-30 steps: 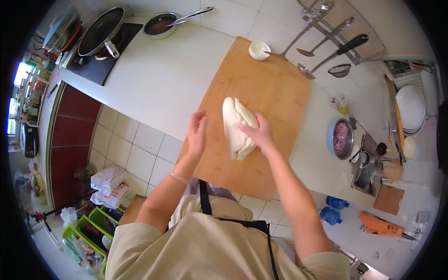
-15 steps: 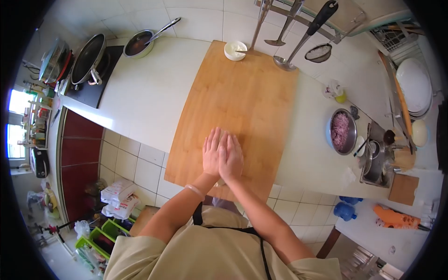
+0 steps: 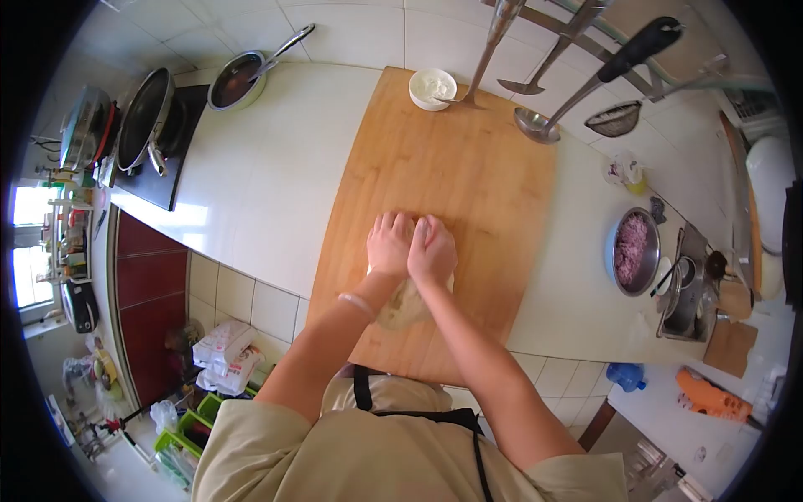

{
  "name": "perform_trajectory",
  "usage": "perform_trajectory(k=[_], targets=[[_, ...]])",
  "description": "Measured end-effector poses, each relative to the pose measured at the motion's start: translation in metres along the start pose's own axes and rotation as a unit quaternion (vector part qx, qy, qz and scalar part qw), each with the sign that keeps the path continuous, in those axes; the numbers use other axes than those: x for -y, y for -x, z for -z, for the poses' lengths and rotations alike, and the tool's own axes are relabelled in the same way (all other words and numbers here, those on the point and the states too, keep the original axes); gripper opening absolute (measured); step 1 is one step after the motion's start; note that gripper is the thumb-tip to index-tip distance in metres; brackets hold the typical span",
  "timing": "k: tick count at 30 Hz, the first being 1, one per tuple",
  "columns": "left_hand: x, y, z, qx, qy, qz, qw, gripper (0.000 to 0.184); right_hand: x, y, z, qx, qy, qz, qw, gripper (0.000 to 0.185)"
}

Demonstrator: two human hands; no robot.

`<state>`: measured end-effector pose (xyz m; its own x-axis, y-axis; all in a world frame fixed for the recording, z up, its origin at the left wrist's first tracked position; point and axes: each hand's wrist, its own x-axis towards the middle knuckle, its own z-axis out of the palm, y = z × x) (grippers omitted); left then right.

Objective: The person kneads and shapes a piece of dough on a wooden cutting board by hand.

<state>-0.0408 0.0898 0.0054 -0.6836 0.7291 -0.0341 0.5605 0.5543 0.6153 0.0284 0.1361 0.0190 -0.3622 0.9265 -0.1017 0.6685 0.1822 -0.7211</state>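
Note:
A pale lump of dough (image 3: 403, 308) lies on the wooden board (image 3: 435, 159), partly covered by my hands and wrists. My left hand (image 3: 391, 246), with a light bracelet at the wrist, has its fingers curled over the far side of the dough. Right beside it and touching it, my right hand (image 3: 433, 253) is also closed over the dough, thumb uppermost. The fingertips of both hands are hidden from above. At the board's far edge stands a small white bowl (image 3: 432, 89) of white powder.
Ladles and a strainer (image 3: 613, 119) hang over the board's far right corner. A metal bowl of chopped purple food (image 3: 633, 251) stands on the right of the counter, near a metal tray (image 3: 687, 289) of utensils. At far left are a frying pan (image 3: 144, 119) and a small pot (image 3: 237, 81).
My hands have gone from flat with fingers stretched forward to curled over the dough. More of the dough now shows below my wrists. The camera view has shifted slightly.

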Motion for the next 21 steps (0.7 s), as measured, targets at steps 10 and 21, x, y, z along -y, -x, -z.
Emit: perform_trajectory(k=[10,21], targets=[[-0.043,0.009,0.097,0.166,0.104,0.105,0.975,0.055,-0.008,0.065,0.049,0.074,-0.406,-0.028,0.911,0.046],[0.003,0.200,0.021,-0.165,-0.035,-0.271,0.947,0.039,-0.031,0.164,0.068,-0.051,-0.104,0.269,0.956,0.033]])
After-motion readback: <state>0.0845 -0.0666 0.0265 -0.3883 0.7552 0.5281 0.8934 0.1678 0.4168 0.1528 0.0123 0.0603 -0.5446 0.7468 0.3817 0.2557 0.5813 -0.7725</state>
